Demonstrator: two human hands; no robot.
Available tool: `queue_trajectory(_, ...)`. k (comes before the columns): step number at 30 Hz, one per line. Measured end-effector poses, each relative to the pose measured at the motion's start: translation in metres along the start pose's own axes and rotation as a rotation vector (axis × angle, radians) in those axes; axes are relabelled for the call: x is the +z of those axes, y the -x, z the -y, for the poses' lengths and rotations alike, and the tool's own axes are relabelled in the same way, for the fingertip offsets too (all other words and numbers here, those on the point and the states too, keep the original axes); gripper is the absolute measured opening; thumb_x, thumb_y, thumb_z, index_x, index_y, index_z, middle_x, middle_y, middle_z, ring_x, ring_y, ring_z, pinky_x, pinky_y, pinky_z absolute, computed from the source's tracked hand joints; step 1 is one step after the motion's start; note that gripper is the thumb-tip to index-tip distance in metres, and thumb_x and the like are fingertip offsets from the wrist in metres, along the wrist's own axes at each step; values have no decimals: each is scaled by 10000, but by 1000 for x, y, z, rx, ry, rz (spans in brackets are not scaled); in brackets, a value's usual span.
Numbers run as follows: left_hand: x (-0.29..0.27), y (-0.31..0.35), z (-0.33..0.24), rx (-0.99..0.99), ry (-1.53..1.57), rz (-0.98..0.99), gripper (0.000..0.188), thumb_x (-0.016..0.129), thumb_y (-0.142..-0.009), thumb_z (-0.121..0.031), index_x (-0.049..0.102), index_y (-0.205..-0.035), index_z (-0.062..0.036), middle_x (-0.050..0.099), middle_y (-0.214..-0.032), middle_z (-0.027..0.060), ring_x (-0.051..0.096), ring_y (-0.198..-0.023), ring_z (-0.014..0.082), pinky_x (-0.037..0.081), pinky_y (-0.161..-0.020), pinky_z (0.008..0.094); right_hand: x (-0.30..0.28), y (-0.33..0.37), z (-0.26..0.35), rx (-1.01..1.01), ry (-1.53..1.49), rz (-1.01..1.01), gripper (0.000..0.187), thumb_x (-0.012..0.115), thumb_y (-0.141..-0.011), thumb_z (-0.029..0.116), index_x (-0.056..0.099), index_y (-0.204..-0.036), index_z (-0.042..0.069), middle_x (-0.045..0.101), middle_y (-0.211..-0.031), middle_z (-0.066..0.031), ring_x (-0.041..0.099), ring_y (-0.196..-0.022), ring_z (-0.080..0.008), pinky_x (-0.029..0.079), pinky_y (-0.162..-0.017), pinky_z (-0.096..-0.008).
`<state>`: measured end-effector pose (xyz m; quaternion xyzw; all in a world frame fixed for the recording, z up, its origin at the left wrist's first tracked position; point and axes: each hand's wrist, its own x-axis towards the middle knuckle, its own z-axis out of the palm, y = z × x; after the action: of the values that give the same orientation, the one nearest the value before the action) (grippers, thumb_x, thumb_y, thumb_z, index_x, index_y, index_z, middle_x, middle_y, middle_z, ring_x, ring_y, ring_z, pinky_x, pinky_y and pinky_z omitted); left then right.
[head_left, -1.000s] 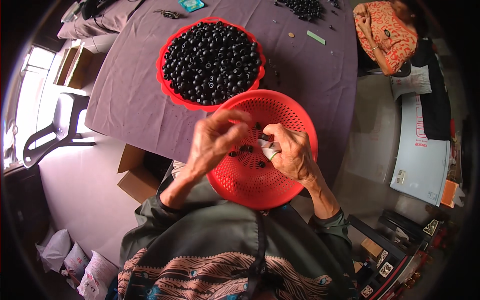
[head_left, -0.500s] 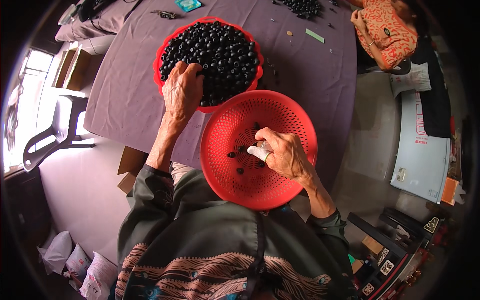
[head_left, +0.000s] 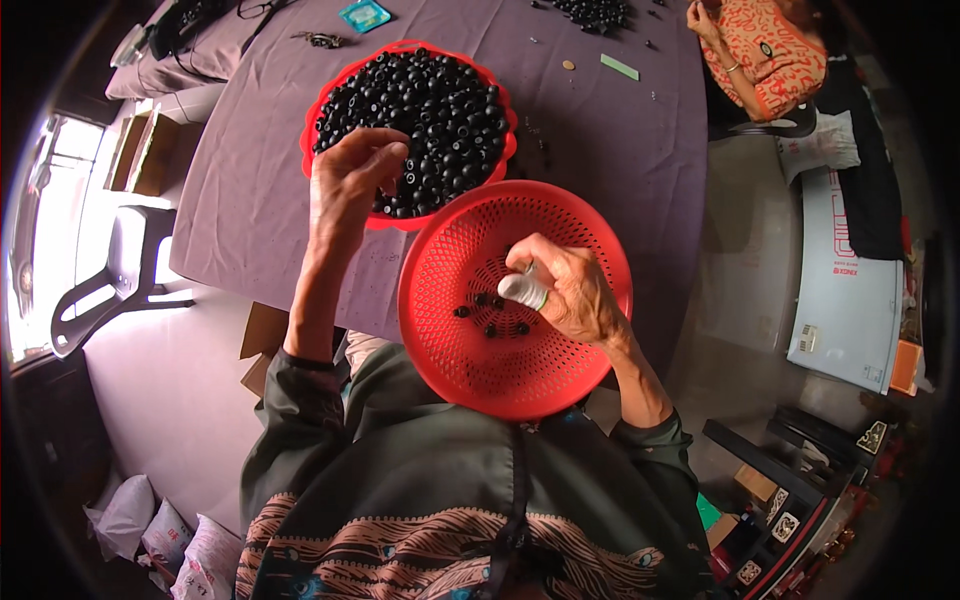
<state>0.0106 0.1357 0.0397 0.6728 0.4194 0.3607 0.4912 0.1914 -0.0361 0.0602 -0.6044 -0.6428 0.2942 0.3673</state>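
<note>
A red scalloped bowl [head_left: 509,142] on the table is heaped with small black pieces [head_left: 440,115], bead-like and rounded, several showing a pale ring round a hole. Over its near left side hovers my left hand [head_left: 352,178], thumb and fingers brought together; whatever is pinched there is hidden. In front of me, at the table's near edge, a red perforated basket [head_left: 440,365] holds several black pieces [head_left: 490,330] on its bottom. Above them my right hand [head_left: 572,295] is closed, its thumb wrapped in a white covering. I cannot make out what its fingers grip.
Another pile of black pieces [head_left: 592,12] lies at the table's far side, near a pale green strip [head_left: 620,67] and a blue packet [head_left: 364,15]. A co-worker [head_left: 765,50] sits at the far right. A dark chair [head_left: 120,270] stands left of the table.
My left hand has lifted from among the black pieces in the bowl, its fingers now pinched above them. My right hand stays over the basket, and one more black piece shows beneath it.
</note>
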Motion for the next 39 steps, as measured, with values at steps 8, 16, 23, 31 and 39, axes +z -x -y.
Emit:
queue_trajectory(8, 43, 47, -28, -441, 1277, 420, 173, 512, -888, -131, 578, -992, -9, 602, -850, 73, 571, -687, 116, 460, -558, 228, -13, -38, 18, -17, 74, -158, 383, 669, -750, 380, 527, -773, 25, 552, -582, -101, 579, -545, -262, 446, -493, -355)
queue_trajectory(16, 62, 57, -33, -458, 1259, 419, 190, 506, -893, -127, 586, -1011, -1, 606, -929, 56, 576, -767, 115, 493, -635, 260, -25, -36, 22, 1, 241, -101, 503, 681, -689, 468, 578, -895, 21, 556, -610, -123, 583, -550, -262, 440, -504, -341)
queue_trajectory(23, 66, 58, -34, -532, 1320, 391, 201, 534, -874, -123, 576, -1030, -3, 602, -927, 58, 574, -781, 137, 480, -687, 274, -25, -38, 26, -9, 289, -68, 497, 684, -693, 461, 562, -852, 6, 547, -594, -140, 578, -546, -290, 435, -497, -359)
queue_trajectory(31, 69, 57, -34, -550, 1399, 399, 216, 535, -875, -141, 556, -1042, -6, 597, -939, 67, 571, -814, 149, 475, -715, 286, -25, -44, 27, 5, 269, -64, 428, 703, -711, 393, 510, -757, 13, 534, -568, -139, 559, -513, -282, 427, -481, -366)
queue_trajectory(39, 65, 56, -33, -496, 1381, 377, 201, 533, -877, -129, 563, -1030, -2, 601, -945, 62, 575, -841, 148, 472, -790, 315, -27, -47, 35, -30, 308, -41, 421, 721, -698, 369, 501, -745, 13, 511, -559, -149, 525, -504, -327, 405, -473, -383)
